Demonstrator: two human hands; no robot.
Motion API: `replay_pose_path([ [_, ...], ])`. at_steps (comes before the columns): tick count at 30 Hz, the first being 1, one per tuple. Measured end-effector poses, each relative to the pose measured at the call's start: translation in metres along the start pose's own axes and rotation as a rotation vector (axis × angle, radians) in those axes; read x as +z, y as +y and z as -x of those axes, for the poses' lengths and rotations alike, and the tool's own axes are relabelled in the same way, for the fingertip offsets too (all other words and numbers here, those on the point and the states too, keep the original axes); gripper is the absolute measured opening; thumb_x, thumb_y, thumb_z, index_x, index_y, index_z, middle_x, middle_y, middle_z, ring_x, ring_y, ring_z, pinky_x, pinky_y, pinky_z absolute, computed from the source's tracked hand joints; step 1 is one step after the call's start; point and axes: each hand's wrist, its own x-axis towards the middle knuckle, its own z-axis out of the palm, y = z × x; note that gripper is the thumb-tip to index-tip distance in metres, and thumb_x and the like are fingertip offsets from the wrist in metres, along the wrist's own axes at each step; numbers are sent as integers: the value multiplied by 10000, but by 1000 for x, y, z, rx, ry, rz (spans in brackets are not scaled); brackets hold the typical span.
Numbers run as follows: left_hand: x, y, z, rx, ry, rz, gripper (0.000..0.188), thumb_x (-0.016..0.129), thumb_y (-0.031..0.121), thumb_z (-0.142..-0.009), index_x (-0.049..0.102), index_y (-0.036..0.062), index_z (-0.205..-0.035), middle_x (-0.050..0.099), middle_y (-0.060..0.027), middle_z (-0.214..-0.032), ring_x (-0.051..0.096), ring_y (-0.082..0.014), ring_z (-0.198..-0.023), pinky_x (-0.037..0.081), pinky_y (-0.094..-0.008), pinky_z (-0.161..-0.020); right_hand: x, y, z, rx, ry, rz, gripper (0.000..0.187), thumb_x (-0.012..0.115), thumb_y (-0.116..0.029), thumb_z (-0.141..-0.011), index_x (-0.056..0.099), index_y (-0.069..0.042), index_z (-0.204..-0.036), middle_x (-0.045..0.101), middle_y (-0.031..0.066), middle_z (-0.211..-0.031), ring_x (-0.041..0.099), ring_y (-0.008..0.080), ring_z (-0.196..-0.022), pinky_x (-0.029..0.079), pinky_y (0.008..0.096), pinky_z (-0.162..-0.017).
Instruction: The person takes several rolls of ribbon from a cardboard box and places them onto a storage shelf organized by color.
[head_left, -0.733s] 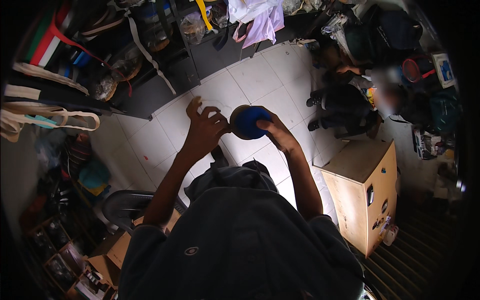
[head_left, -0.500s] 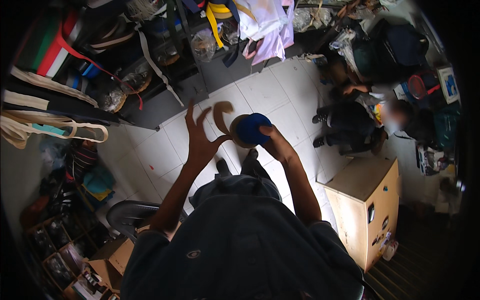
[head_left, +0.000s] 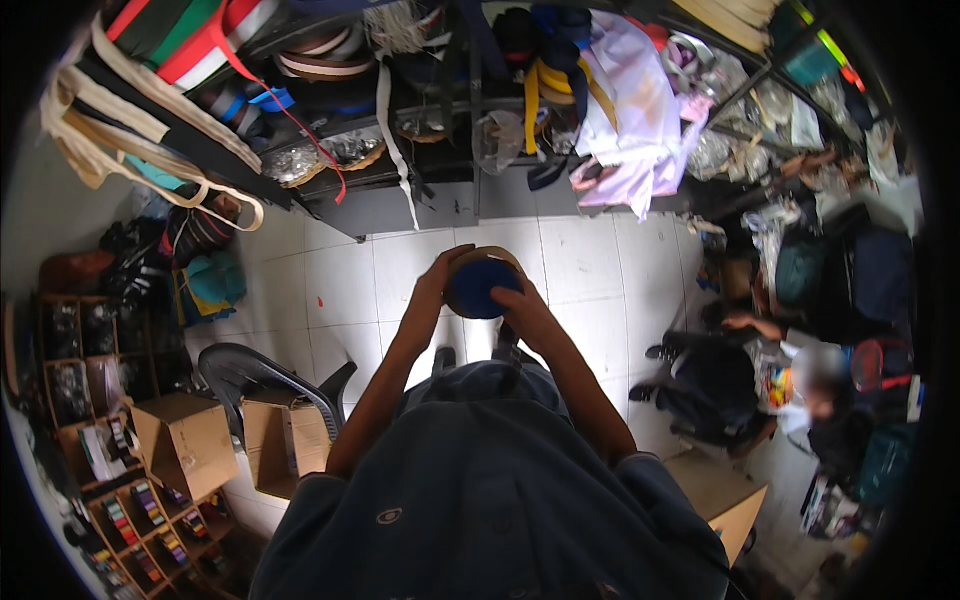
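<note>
In front of my body, above the tiled floor, is a roll of tan strip (head_left: 474, 286) with a round blue face turned up. My left hand (head_left: 431, 290) wraps its left side, fingers along the tan rim at the far edge. On the right side my right hand (head_left: 529, 313) grips it, thumb lying on the blue face and the other fingers hidden beneath. The tan band shows mostly along the far rim. Whether the blue part is a spool or a second roll, I cannot tell.
Ahead stand dark shelves (head_left: 400, 205) with rolled straps, bags and a pale cloth (head_left: 635, 120). A black chair (head_left: 240, 370) and cardboard boxes (head_left: 185, 440) are at left. A seated person (head_left: 715, 385) is at right, near a wooden cabinet (head_left: 710, 490).
My left hand, open with a loose curl of tan strip beside it, has closed on the roll's left side. The loose curl no longer shows. The view has turned right.
</note>
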Motion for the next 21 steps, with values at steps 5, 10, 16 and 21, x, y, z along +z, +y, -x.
replay_pose_path([
  [5,8,15,2,107,39,-235,720,761,239,-743,425,89,-1362,541,-135,-1234,518,-226,-1151,419,-346,-980,14,-46,-2,-78,-102,372,631,686,-264,-839,416,25,-1330,536,157,-1241,522,247,-1165,407,355,-999],
  [10,-3,20,9,67,136,-149,710,723,196,-692,461,46,-1335,570,-114,-1189,539,-209,-1116,411,-329,-989,-21,-59,-6,-389,-312,1365,656,694,-298,-841,437,22,-1352,545,250,-1258,546,292,-1172,463,360,-933],
  [16,-18,51,15,163,-12,-234,730,733,134,-689,442,51,-1353,545,-126,-1251,522,-224,-1157,397,-355,-1019,-11,-107,-35,-508,-212,848,391,621,-241,-900,539,-69,-1242,616,95,-1063,595,161,-919,490,278,-694],
  [21,-1,58,-7,359,303,-120,637,658,213,-781,432,53,-1354,528,-118,-1257,504,-201,-1162,382,-325,-1008,42,-63,-59,-232,-307,205,522,494,-240,-980,286,-77,-1431,490,102,-1263,487,180,-1145,400,296,-945],
])
